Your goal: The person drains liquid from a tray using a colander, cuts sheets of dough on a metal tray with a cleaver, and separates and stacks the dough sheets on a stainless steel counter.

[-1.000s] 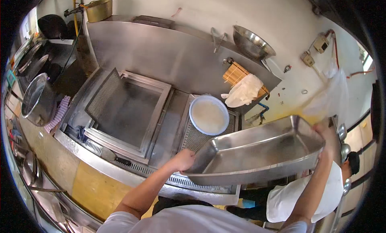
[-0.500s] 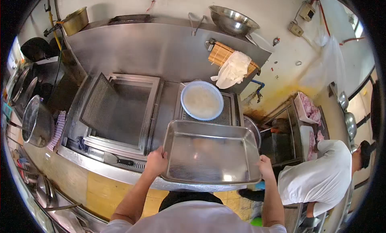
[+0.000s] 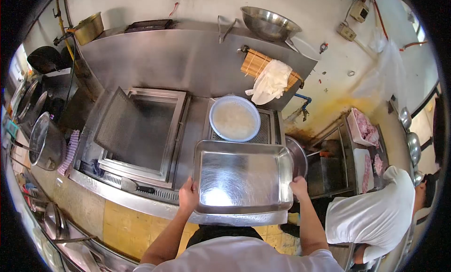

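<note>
The left hand [image 3: 189, 197] is closed on the left edge of a steel tray [image 3: 242, 178] and the right hand [image 3: 299, 188] on its right edge, in the lower middle of the frame. Parts of the fingers are hidden at the rim, so the full grip cannot be traced. The tray's open side faces the camera, and glare washes out part of its floor. It lies over the front of the steel table [image 3: 192, 131]; whether it touches the table cannot be told.

Just above the tray in the picture, a blue basket [image 3: 213, 126] stands on a perforated plate [image 3: 266, 127], which it partly covers. Its pale contents are hard to identify. Right of the tray, a metal bowl [image 3: 301, 158] shows only in part, the rest hidden by the tray.

Left of centre, a perforated sheet [image 3: 112, 126] leans across a framed opening [image 3: 152, 131], whose dark, hazy inside is hard to read. A knife [image 3: 138, 187] lies along the front edge below it.

Above the basket, a pale cloth [image 3: 272, 81] hangs over a bamboo mat [image 3: 255, 63], hiding part of it. At lower right, a person [image 3: 371, 213] in white bends beside a container of meat [image 3: 361, 126]; their hands cannot be made out.
</note>
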Tool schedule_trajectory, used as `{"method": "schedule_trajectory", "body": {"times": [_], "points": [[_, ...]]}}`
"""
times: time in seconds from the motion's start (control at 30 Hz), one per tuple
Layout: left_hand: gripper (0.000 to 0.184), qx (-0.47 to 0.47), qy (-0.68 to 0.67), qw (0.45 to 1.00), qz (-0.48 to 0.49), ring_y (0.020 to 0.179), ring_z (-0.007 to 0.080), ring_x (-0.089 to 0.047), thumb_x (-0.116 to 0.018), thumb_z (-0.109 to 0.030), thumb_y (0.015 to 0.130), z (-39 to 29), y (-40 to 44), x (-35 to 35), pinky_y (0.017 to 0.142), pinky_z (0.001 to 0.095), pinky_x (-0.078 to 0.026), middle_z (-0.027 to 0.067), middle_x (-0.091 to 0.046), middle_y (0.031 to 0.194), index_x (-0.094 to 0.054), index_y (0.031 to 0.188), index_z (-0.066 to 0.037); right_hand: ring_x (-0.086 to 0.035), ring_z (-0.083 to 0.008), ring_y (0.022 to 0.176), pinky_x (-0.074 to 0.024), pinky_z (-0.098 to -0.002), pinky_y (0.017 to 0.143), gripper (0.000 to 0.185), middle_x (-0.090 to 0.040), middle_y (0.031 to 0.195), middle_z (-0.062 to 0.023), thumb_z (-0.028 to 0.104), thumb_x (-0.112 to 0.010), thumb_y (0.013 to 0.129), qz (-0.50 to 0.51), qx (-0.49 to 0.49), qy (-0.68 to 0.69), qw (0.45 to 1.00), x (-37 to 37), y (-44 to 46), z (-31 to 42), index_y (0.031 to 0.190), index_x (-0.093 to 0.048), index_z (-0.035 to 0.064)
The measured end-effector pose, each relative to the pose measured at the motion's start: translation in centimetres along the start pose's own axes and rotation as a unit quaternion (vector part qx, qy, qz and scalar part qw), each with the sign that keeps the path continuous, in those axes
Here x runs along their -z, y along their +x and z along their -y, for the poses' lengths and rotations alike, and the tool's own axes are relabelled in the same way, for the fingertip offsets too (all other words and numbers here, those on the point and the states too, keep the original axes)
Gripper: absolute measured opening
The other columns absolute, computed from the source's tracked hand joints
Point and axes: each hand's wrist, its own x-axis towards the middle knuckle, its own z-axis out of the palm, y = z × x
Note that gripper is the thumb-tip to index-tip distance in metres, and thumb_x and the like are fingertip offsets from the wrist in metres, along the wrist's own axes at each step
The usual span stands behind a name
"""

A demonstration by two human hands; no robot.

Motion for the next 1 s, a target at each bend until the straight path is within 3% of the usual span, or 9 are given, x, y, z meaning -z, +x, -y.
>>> {"method": "schedule_trajectory", "body": {"times": [0.07,0.2,0.27,0.37,0.47,0.5,0.6,0.73,1.0], "points": [[0.028,0.006,0.006,1.000,-0.008,0.088,0.0495,-0.063,-0.058,-0.012,0.096,0.1,-0.1,-0.3,0.073,0.0536,-0.050,0.0295,-0.066,0.093,-0.062,0.120,0.001,-0.065,-0.0239,0.080,-0.0503,-0.0378,0.072,0.019,-0.069,0.087,-0.0116,0.009,-0.073,0.077,-0.116,0.181,-0.095,0.972,0.7,2.2,4.9,0.089,-0.066,-0.0036],[0.030,0.025,0.062,0.998,-0.016,0.087,0.0481,-0.064,-0.058,-0.017,0.098,0.3,0.0,-1.1,0.072,0.0504,-0.051,0.0299,-0.065,0.094,-0.063,0.120,0.003,-0.065,-0.0254,0.088,-0.0530,-0.0352,0.078,0.032,-0.070,0.098,-0.0135,0.011,-0.072,0.082,-0.008,0.128,0.181,0.975,0.1,7.0,18.3,0.109,-0.068,-0.0044],[0.030,0.044,0.074,0.996,0.005,0.086,0.0473,-0.065,-0.058,-0.019,0.099,-0.4,-0.1,-1.0,0.071,0.0489,-0.051,0.0301,-0.065,0.094,-0.063,0.119,0.003,-0.066,-0.0293,0.097,-0.0550,-0.0382,0.085,0.039,-0.068,0.112,-0.0178,0.011,-0.073,0.084,0.149,0.043,0.308,0.939,-4.0,12.6,20.0,0.119,-0.063,-0.0037],[0.030,0.063,0.081,0.995,0.000,0.083,0.0464,-0.065,-0.059,-0.019,0.098,-0.6,-1.0,-1.9,0.069,0.0469,-0.051,0.0298,-0.065,0.093,-0.064,0.119,0.003,-0.066,-0.0336,0.103,-0.0559,-0.0457,0.091,0.051,-0.062,0.125,-0.0232,0.011,-0.073,0.085,0.297,-0.115,0.414,0.853,-9.6,18.5,22.0,0.130,-0.055,-0.0022],[0.030,0.045,0.064,0.997,-0.001,0.082,0.0456,-0.065,-0.059,-0.018,0.098,-1.6,-1.7,-2.2,0.069,0.0465,-0.051,0.0294,-0.064,0.091,-0.063,0.120,0.004,-0.066,-0.0341,0.108,-0.0570,-0.0502,0.091,0.055,-0.061,0.126,-0.0232,0.011,-0.070,0.086,0.396,-0.195,0.483,0.757,-11.5,19.2,24.0,0.136,-0.049,-0.0007],[0.031,0.019,0.086,0.996,-0.010,0.082,0.0441,-0.065,-0.061,-0.016,0.098,-0.4,-2.0,-2.6,0.070,0.0457,-0.052,0.0284,-0.065,0.092,-0.062,0.122,0.004,-0.068,-0.0373,0.100,-0.0599,-0.0550,0.083,0.049,-0.063,0.122,-0.0213,0.009,-0.068,0.088,0.391,-0.206,0.482,0.756,-13.0,20.1,23.5,0.132,-0.049,0.0009],[0.032,0.060,0.055,0.996,-0.022,0.085,0.0429,-0.067,-0.062,-0.014,0.097,-1.3,-2.7,-3.0,0.072,0.0459,-0.052,0.0281,-0.066,0.095,-0.062,0.123,0.004,-0.068,-0.0362,0.100,-0.0610,-0.0526,0.081,0.048,-0.062,0.124,-0.0216,0.009,-0.067,0.088,0.435,-0.181,0.462,0.751,-15.0,20.6,22.5,0.132,-0.049,0.0017],[0.032,0.094,0.079,0.992,-0.027,0.091,0.0438,-0.068,-0.062,-0.014,0.097,-2.8,-3.8,-3.6,0.076,0.0450,-0.054,0.0297,-0.066,0.100,-0.063,0.124,0.003,-0.069,-0.0387,0.095,-0.0636,-0.0513,0.066,0.050,-0.061,0.122,-0.0225,0.000,-0.060,0.083,0.430,-0.165,0.458,0.761,-16.5,21.2,22.3,0.132,-0.047,-0.0007],[0.035,0.114,0.059,0.991,-0.034,0.103,0.0445,-0.066,-0.062,-0.014,0.097,-4.0,-5.3,-6.3,0.086,0.0450,-0.053,0.0294,-0.067,0.110,-0.062,0.127,0.003,-0.069,-0.0430,0.089,-0.0633,-0.0526,0.059,0.052,-0.061,0.118,-0.0255,-0.004,-0.054,0.080,0.401,-0.149,0.531,0.731,-16.0,19.1,24.5,0.132,-0.046,-0.0065]]}}
